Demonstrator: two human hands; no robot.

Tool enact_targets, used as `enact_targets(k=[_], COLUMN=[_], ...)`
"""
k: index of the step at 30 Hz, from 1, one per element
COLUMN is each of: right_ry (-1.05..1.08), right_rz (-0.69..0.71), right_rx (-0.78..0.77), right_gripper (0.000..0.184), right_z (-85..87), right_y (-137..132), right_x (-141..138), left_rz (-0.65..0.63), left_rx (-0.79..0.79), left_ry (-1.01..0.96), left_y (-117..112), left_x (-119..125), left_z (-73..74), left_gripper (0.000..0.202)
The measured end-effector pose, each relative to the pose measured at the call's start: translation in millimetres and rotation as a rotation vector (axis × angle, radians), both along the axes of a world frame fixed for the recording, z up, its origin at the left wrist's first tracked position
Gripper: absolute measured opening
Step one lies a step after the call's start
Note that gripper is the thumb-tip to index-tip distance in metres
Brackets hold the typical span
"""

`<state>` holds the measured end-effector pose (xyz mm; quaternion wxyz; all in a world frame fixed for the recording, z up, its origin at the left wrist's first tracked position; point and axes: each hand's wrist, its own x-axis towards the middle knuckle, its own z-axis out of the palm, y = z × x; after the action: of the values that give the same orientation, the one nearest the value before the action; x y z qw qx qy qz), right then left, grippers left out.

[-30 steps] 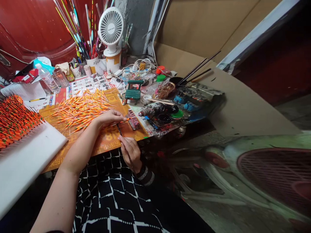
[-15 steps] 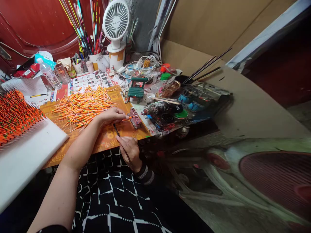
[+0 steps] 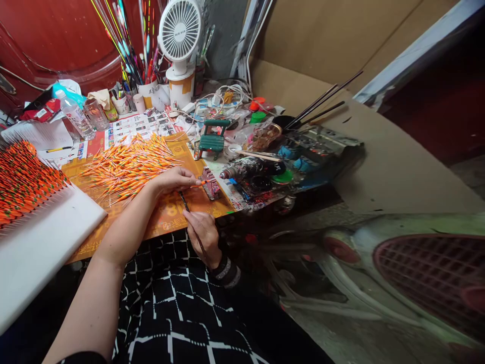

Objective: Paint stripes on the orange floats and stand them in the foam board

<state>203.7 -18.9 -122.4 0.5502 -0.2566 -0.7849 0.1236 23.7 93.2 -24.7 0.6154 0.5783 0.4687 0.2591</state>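
My left hand point(image 3: 175, 179) reaches over the table with its fingertips pinched on a slim orange fishing float point(image 3: 203, 182). The float's far end lies at a small notched, paint-stained block point(image 3: 212, 189). Below it, at the table's front edge, my right hand point(image 3: 203, 233) is closed round a thin dark paintbrush point(image 3: 184, 202). The brush slants up and left, its tip close beneath my left hand. I cannot tell whether the tip touches the float. Left of the hands lies a loose pile of orange floats point(image 3: 127, 164) on an orange board point(image 3: 159, 222).
At the left, rows of floats point(image 3: 28, 184) stand in a white foam slab point(image 3: 45, 253). A green miniature chair point(image 3: 212, 139), a paint-smeared tool point(image 3: 242, 168) and paint pots crowd the right side. A white fan point(image 3: 180, 33) and a plastic bottle point(image 3: 78, 116) stand behind.
The brush and my right hand have shifted very slightly to the right. My left hand keeps the float at nearly the same place by the notched block.
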Motion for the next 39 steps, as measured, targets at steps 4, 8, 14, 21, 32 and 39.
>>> enact_targets(k=[4,8,14,21,32,39], right_ry=[0.026,0.054,0.077,0.100,0.044,-0.006], right_rz=[-0.008,-0.008,-0.011,-0.027,-0.010,0.007], right_rx=[0.013,0.010,-0.017,-0.014,-0.021,-0.023], right_gripper=[0.057,0.058,0.057,0.056,0.051,0.049], right_z=[-0.4,0.8,2.0,1.4,1.5,-3.5], right_y=[0.2,0.2,-0.8,-0.3,-1.0,-0.6], right_x=[0.0,-0.4,0.5,1.5,-1.7,-0.2], left_rz=[-0.025,-0.025,-0.022,-0.025,-0.029,-0.010], left_rx=[0.023,0.025,0.015,0.015,0.038,0.001], left_ry=[0.003,0.016,0.031,0.032,0.030,0.025], left_y=[0.3,0.0,-0.9,-0.2,2.0,1.0], left_x=[-0.4,0.6,1.4,-1.2,-1.5,1.2], left_z=[0.9,3.9,5.9,3.3,-1.1,2.8], left_gripper=[0.049,0.050,0.050,0.050,0.050,0.051])
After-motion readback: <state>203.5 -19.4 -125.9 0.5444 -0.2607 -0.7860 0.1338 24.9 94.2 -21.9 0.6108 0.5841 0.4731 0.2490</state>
